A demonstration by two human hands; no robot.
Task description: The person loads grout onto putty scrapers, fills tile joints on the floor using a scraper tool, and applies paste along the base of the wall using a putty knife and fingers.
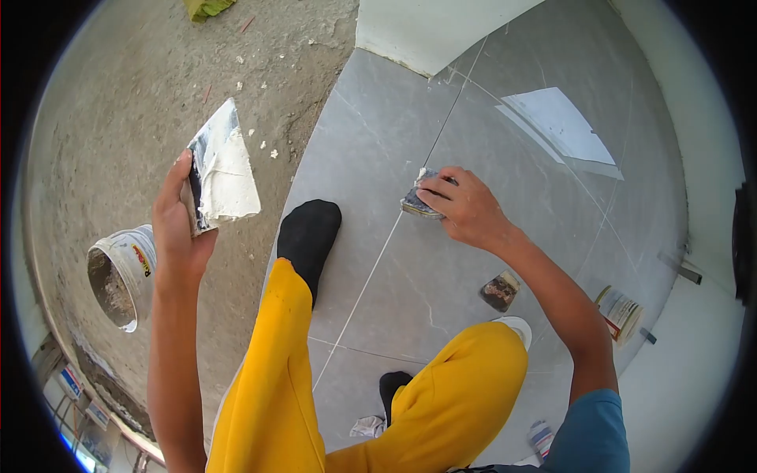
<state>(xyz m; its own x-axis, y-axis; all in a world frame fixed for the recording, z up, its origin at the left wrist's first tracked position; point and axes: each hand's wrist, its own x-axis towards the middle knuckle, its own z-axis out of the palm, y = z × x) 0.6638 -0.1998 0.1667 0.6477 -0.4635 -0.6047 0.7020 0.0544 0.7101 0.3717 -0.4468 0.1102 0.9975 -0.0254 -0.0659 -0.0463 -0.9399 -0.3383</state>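
Note:
My left hand (178, 206) grips a flat board (225, 173) that bears a thick layer of white paste, held up over the rough concrete. The fingers of my right hand (467, 206) are closed on a small grey pad (424, 197) with some white paste on its top edge. That pad rests on a joint between the grey floor tiles (378, 126). Below the pad the joint is white, while above it the line looks dark.
A white bucket (136, 272) with residue inside stands on the concrete at left. A stained scraper-like piece (500, 291) lies on the tiles; a small tub (620, 312) is by the right wall. My black-socked foot (309, 240) is beside the joint. A white wall corner (418, 35) juts in above.

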